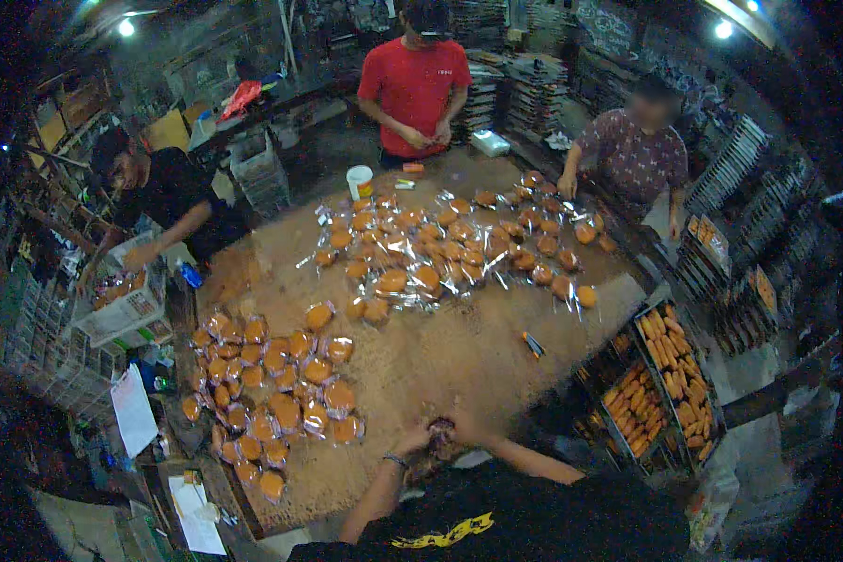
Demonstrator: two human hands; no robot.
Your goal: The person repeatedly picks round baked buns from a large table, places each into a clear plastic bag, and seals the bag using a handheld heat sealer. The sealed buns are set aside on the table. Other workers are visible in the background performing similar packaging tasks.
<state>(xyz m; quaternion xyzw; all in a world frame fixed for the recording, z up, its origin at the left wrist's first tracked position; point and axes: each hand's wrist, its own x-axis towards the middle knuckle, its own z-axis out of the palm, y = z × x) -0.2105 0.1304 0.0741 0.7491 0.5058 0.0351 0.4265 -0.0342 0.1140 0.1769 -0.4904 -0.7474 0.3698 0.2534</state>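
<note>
At the near edge of the wooden table [456, 358], my left hand [416, 440] and my right hand [472, 430] are close together. Both grip a small dark item [441, 424], too blurred to name surely. A bracelet circles my left wrist. Left of my hands lies a group of round brown buns [284, 411], wrapped in clear plastic. A larger heap of wrapped buns [428, 246] spreads over the table's far half. An orange and dark utility-type tool [532, 345] lies on the wood, ahead and to the right of my hands.
Metal trays of elongated bread pieces [681, 379] stand at right. Across the table are a person in red [414, 91] and another in a patterned shirt [632, 151]. At left, a person in black [175, 190] reaches into a plastic crate [130, 302]. A white cup [359, 183] stands at the far edge.
</note>
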